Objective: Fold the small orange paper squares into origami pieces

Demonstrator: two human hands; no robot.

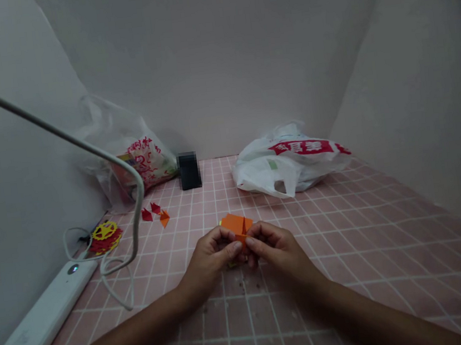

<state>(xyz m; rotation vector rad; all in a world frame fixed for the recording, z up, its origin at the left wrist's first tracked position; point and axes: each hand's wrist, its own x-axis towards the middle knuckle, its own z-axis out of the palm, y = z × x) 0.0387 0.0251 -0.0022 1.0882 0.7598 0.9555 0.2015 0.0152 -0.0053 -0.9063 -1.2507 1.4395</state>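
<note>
My left hand (215,252) and my right hand (279,247) meet over the middle of the table. Their thumbs and fingertips pinch a small piece of orange paper (242,238) from both sides, and the fingers cover much of it. Just beyond the fingertips lies more orange paper (231,222), with a bit of yellow at its left edge. Whether it is joined to the pinched piece I cannot tell. Farther left on the table are folded paper pieces: an orange one (164,218) and two red ones (147,214).
A white power bank (48,312) with a cable (136,229) lies along the left wall, beside stacked red and yellow cutouts (104,237). Plastic bags stand back left (149,160) and back right (291,159), with a dark upright object (189,173) between. Pink tiles cover the table (375,255).
</note>
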